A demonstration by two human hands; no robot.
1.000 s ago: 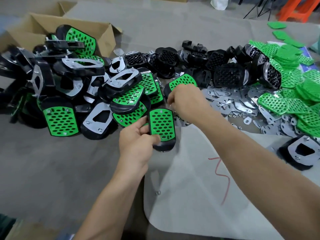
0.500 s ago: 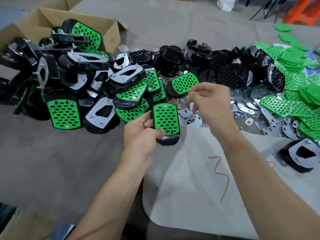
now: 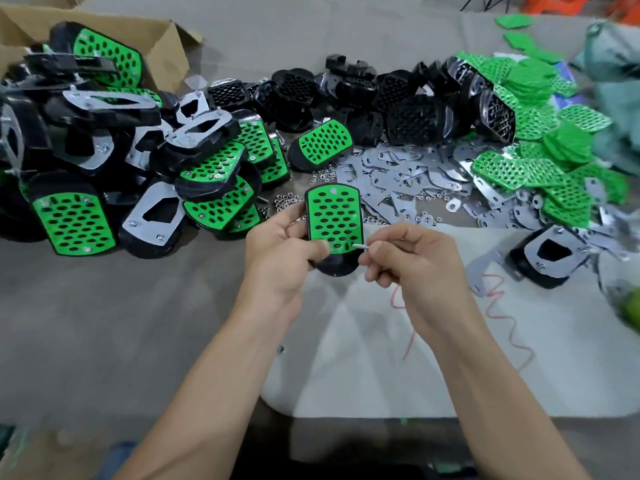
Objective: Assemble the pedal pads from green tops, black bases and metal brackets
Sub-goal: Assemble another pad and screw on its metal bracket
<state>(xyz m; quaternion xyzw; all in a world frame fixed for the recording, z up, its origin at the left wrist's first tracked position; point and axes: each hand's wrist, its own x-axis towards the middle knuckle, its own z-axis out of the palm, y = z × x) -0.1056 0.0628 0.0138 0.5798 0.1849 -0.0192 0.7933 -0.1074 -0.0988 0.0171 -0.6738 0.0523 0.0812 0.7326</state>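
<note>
My left hand (image 3: 280, 258) grips a pedal pad (image 3: 333, 223), a green perforated top seated on a black base, held upright above the table. My right hand (image 3: 412, 261) pinches a small metal screw (image 3: 360, 246) whose tip touches the lower right corner of the green top. Loose metal brackets (image 3: 408, 174) and small nuts lie scattered behind the pad. Bare black bases (image 3: 412, 116) are heaped at the back middle. Loose green tops (image 3: 540, 140) pile up at the right.
A heap of finished pads (image 3: 138, 157) fills the left, spilling from a cardboard box (image 3: 166, 50). A white sheet (image 3: 398, 341) with a red mark lies under my hands. One black base with a bracket (image 3: 550, 254) sits at the right.
My right hand came back from the bracket and nut pile toward me, now holding a screw at the pad. My left hand raised the pad slightly and kept its grip.
</note>
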